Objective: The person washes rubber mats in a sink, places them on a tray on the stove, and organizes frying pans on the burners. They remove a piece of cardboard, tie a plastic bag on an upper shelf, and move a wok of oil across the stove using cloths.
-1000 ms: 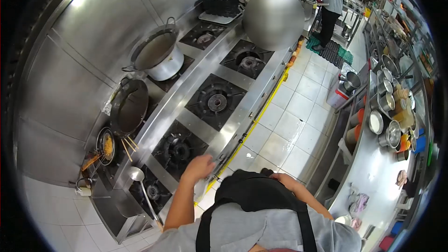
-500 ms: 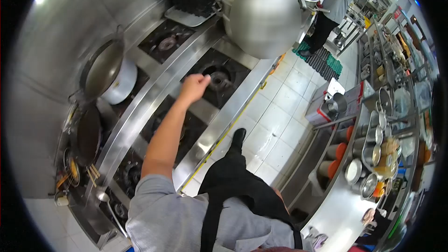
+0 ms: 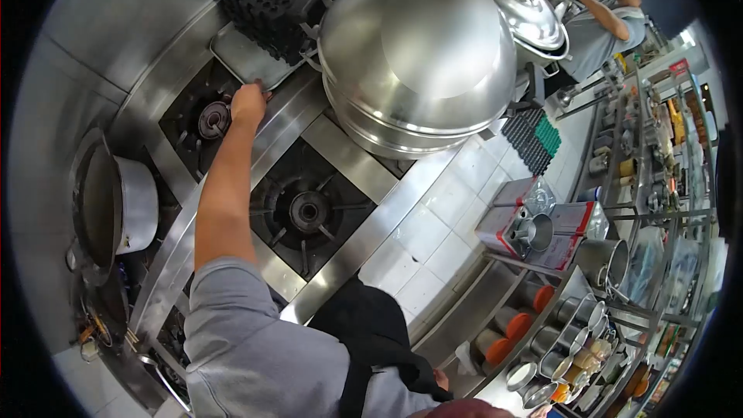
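My left hand (image 3: 249, 103) reaches over the stove to the near edge of a shallow metal tray (image 3: 232, 50). Its fingers are closed at the tray's rim, though the fingertips are partly hidden. On the tray stands a stack of black perforated mats (image 3: 271, 0). Just left of the hand is a gas burner (image 3: 214, 119). A large domed steel steamer pot (image 3: 418, 54) stands to the right of the tray. Of my right hand (image 3: 441, 378) only a small patch of skin shows beside the black apron, and its fingers are hidden.
A nearer burner (image 3: 308, 211) lies under my forearm. A deep pot (image 3: 138, 205) stands at left against the wall. Beyond the steamer, another person (image 3: 600, 31) works near a lidded pan (image 3: 526, 8). At right, a shelf holds several metal containers (image 3: 553, 340); boxes (image 3: 503, 217) stand on it.
My left hand has moved from above the nearer burner, forward and left, to the tray's edge. The view has come closer to the steamer.
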